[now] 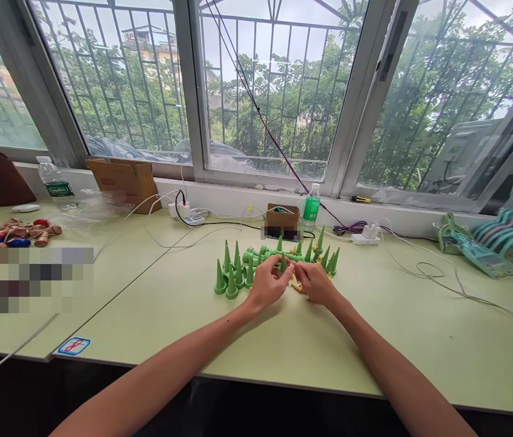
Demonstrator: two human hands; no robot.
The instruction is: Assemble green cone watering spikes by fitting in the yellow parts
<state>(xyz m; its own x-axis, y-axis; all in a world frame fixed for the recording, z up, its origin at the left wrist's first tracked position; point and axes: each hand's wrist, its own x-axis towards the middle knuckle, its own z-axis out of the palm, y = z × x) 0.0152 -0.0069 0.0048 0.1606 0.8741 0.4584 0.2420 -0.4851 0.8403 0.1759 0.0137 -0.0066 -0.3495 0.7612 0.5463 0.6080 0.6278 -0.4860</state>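
My left hand is closed on a green plastic cone-shaped spike, which it holds point upward over the table. Close beside it on the right, my right hand has its fingers pinched together near the same spike; what they grip, if anything, is hidden. Several more green spikes stand upright on wide round bases to the left of my hands, and others stand to the right. Behind my hands lie green ribbed tubular pieces. Small yellow pieces are scattered under and around my right hand.
A small cardboard box and a green-labelled bottle stand at the back by the window. White cables trail across the right side. Hangers lie far right; wooden toys and a larger box are left.
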